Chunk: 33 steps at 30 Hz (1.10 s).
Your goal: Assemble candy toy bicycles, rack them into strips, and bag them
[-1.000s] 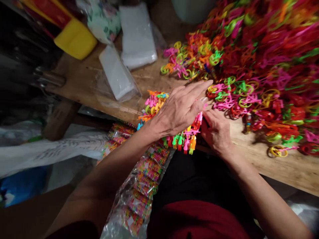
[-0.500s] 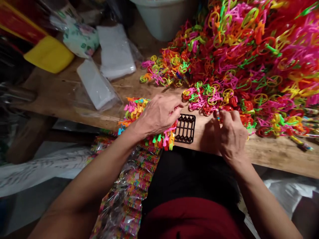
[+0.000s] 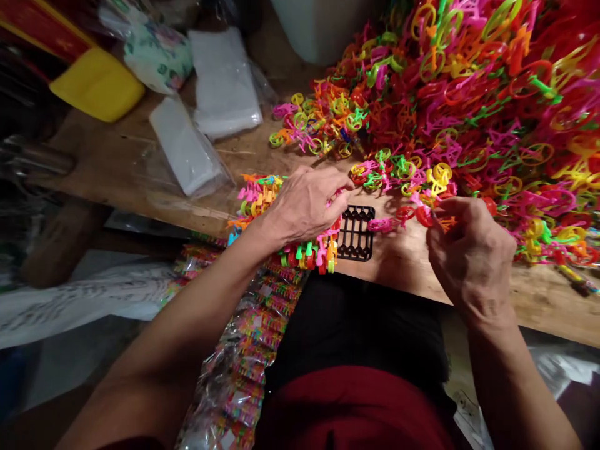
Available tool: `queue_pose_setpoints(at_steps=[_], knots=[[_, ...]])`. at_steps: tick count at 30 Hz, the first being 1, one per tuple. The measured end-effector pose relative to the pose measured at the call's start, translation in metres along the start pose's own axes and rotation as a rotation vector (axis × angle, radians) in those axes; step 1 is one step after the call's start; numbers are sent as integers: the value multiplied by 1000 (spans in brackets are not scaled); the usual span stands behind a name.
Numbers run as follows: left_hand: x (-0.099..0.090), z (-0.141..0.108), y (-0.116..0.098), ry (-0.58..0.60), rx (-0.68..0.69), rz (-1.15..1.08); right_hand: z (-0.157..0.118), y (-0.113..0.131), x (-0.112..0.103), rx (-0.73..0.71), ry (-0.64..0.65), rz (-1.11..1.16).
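Note:
My left hand (image 3: 307,203) lies curled over a row of small plastic toy bicycles (image 3: 323,253), packed side by side on a black plastic rack (image 3: 359,234). Pink plastic shows between its thumb and fingers, which are closed on a toy bicycle of the row. The rack's right end is uncovered, and bare bars show there. To the right, my right hand (image 3: 473,256) pinches a red and pink toy bicycle (image 3: 424,215) at the edge of the pile. A loose pink and red toy bicycle (image 3: 389,224) lies between rack and hand.
A large heap of bright toy bicycles (image 3: 469,112) covers the bench's right side. Clear plastic bags (image 3: 185,147), a yellow scoop (image 3: 98,84) and a pale bucket (image 3: 323,28) stand behind. Strips of packed toys (image 3: 253,350) hang beside my lap from the wooden bench (image 3: 117,162).
My right hand has moved right and turned, drawing a red and pink toy bicycle from the pile's edge. A pink and red one now lies beside the rack. My left hand stays on the row.

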<state>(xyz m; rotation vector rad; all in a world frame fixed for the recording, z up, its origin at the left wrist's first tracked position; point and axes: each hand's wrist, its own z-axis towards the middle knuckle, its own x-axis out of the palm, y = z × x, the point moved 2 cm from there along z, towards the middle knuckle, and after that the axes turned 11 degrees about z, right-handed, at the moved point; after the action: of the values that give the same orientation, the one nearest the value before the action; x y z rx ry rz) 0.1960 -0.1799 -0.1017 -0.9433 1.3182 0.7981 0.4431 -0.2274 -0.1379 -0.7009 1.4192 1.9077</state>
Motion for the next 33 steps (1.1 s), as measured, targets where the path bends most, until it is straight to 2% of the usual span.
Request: queue_pose_setpoints(at_steps=[5, 8, 10, 15, 20, 24, 28, 30, 33], knots=[[1, 0, -1, 15, -8, 6, -27, -1, 21, -133, 96, 0], [1, -1, -1, 25, -10, 30, -44, -8, 29, -125, 79, 52], [0, -2, -2, 19, -5, 34, -47, -11, 29, -112, 98, 11], [-1, -2, -1, 11, 23, 0, -44, -9, 25, -120, 260, -81], [-13, -9, -2, -22, -58, 89, -46, -17, 19, -119, 202, -45], [-25, -26, -11, 11, -74, 137, -42, -25, 9, -116, 223, 170], [-12, -42, -15, 40, -61, 185, -39, -22, 8, -247, 207, 311], [-2, -46, -14, 37, -63, 210, -40, -16, 15, -321, 186, 352], [6, -48, -12, 22, -56, 219, -42, -3, 30, -350, 153, 381]])
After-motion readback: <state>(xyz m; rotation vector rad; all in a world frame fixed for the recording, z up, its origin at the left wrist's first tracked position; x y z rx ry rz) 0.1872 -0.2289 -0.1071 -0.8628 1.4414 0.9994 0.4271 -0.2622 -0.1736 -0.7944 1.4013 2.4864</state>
